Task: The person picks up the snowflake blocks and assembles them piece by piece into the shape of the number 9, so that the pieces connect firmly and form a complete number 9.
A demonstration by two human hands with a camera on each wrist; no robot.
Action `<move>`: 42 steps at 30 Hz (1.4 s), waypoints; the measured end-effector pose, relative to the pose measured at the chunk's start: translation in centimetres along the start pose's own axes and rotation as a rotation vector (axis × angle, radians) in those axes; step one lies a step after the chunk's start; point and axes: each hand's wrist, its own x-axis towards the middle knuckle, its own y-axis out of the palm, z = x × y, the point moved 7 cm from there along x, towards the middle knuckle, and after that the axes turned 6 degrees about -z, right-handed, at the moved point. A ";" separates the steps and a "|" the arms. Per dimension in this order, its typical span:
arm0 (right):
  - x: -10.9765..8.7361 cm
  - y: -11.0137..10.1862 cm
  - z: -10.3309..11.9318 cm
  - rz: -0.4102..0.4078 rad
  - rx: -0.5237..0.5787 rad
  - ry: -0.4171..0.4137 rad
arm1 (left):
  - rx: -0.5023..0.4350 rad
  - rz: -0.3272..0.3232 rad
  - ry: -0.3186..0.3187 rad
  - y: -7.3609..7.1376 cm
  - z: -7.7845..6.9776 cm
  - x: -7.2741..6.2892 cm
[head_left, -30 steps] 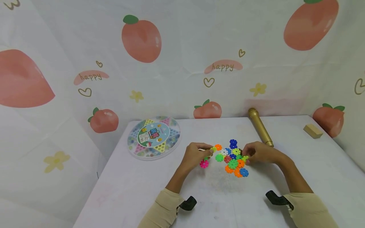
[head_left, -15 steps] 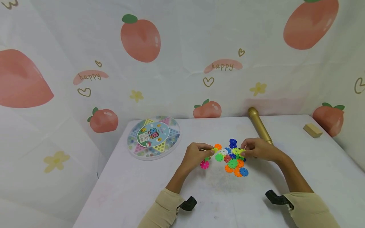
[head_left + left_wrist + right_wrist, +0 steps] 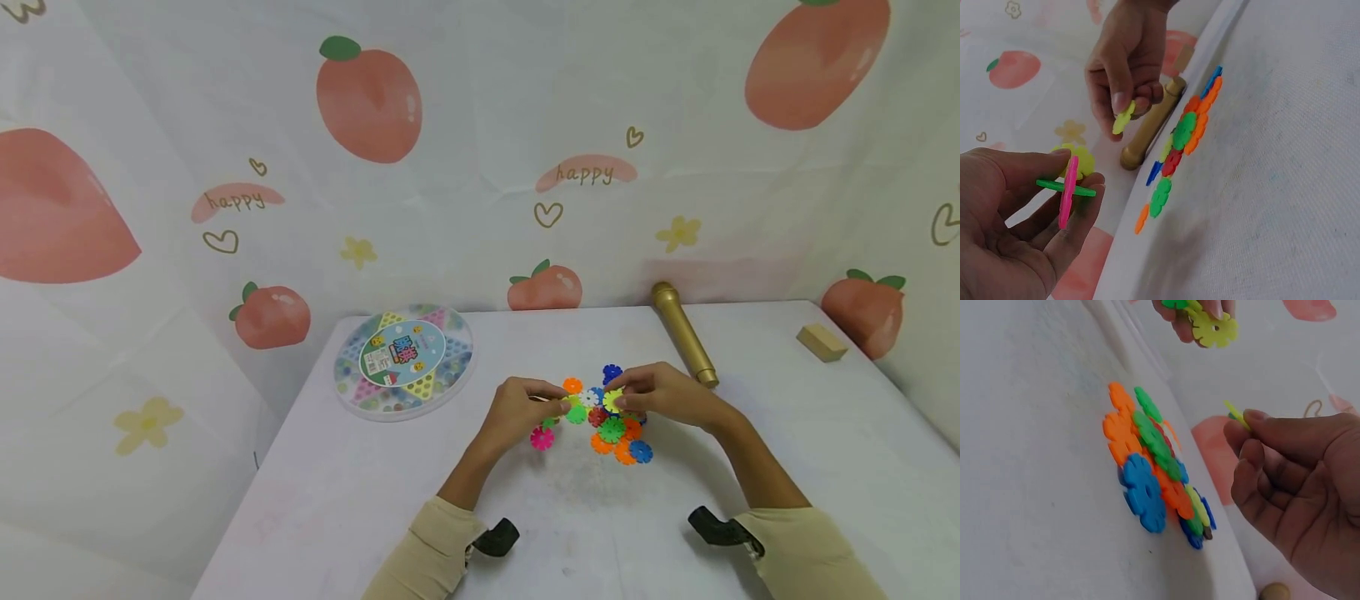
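Note:
Several joined snowflake discs are held between the thumb and fingers of my left hand: a yellow disc, a green disc and a pink disc, the last two crossed through each other. My right hand pinches a single yellow disc by its edge, thumb against fingers. Both hands are raised over the table, a short gap between their discs. Below them lies a pile of loose snowflake discs in green, orange, blue, red and white, partly covered by the right hand in the head view.
A round clear-rimmed game box with a star pattern lies at the table's back left. Behind the right hand is a gold microphone-shaped tube. At far right sits a small wooden block. A printed cloth hangs behind the white table.
My right hand has lifted a yellow disc from the right side of the pile and carried it left, toward the left hand. The left hand has shifted slightly right with its discs.

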 end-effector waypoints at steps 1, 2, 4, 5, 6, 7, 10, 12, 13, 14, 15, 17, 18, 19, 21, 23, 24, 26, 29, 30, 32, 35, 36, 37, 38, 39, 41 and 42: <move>0.1 0.1 0.1 -0.005 0.003 -0.008 | 0.001 0.002 -0.001 0.0 0.0 0.0; 0.1 0.3 0.2 -0.009 0.009 -0.016 | 0.003 0.006 -0.003 0.1 0.0 0.0; 0.3 0.6 0.3 -0.019 0.031 -0.020 | 0.001 0.013 -0.007 0.1 0.0 0.0; 0.4 0.7 0.3 -0.022 0.044 -0.019 | 0.000 0.017 -0.010 0.1 0.0 0.0; 0.4 0.9 0.3 -0.021 0.057 -0.023 | -0.001 0.019 -0.010 0.2 0.0 0.0; 0.5 1.0 0.3 -0.022 0.070 -0.020 | -0.002 0.021 -0.010 0.2 0.0 0.1; 0.6 1.3 0.4 -0.016 0.100 -0.018 | -0.005 0.026 -0.006 0.2 0.0 0.1; 0.6 1.4 0.5 -0.013 0.110 -0.027 | -0.005 0.028 0.002 0.3 0.0 0.1; 0.6 1.5 0.5 -0.014 0.114 -0.027 | -0.008 0.028 0.006 0.3 -0.1 0.0; 0.7 1.5 0.6 -0.011 0.116 -0.034 | -0.010 0.028 0.010 0.3 -0.1 0.0; 0.7 1.6 0.7 -0.006 0.123 -0.036 | -0.013 0.029 0.015 0.3 -0.2 0.0; 0.6 1.7 0.9 0.005 0.133 -0.040 | -0.017 0.031 0.022 0.4 -0.2 0.0; 0.6 1.8 0.9 0.009 0.139 -0.035 | -0.020 0.032 0.023 0.4 -0.2 0.0; 0.6 1.9 1.0 0.013 0.146 -0.029 | -0.020 0.035 0.026 0.4 -0.3 0.0; 0.5 2.0 1.1 0.024 0.154 -0.026 | -0.021 0.038 0.026 0.5 -0.3 0.0; 0.5 2.1 1.2 0.030 0.156 -0.025 | -0.018 0.039 0.023 0.5 -0.3 0.0; 0.5 2.1 1.3 0.032 0.161 -0.025 | -0.016 0.040 0.020 0.5 -0.3 0.0; 0.5 2.2 1.4 0.037 0.169 -0.033 | -0.015 0.038 0.011 0.4 -0.3 0.0; 0.5 2.3 1.5 0.032 0.181 -0.036 | -0.011 0.035 0.006 0.4 -0.3 0.0; 0.5 2.3 1.5 0.033 0.186 -0.041 | -0.013 0.034 0.005 0.4 -0.3 0.0; 0.6 2.3 1.5 0.029 0.178 -0.049 | -0.013 0.034 0.007 0.4 -0.3 0.0; 0.6 2.5 1.7 0.027 0.169 -0.067 | -0.001 0.026 0.016 0.4 -0.4 -0.1; 0.6 2.5 1.7 0.027 0.170 -0.072 | 0.007 0.022 0.019 0.4 -0.4 -0.1; 0.7 2.6 1.7 0.025 0.169 -0.072 | 0.016 0.017 0.025 0.4 -0.4 -0.1; 0.7 2.6 1.7 0.023 0.171 -0.073 | 0.025 0.012 0.030 0.4 -0.5 0.0; 0.7 2.7 1.7 0.022 0.171 -0.077 | 0.034 0.006 0.036 0.3 -0.5 0.0; 0.7 2.8 1.7 0.018 0.175 -0.075 | 0.046 -0.004 0.046 0.3 -0.6 0.0; 0.7 2.8 1.7 0.012 0.174 -0.071 | 0.050 -0.009 0.049 0.2 -0.7 0.0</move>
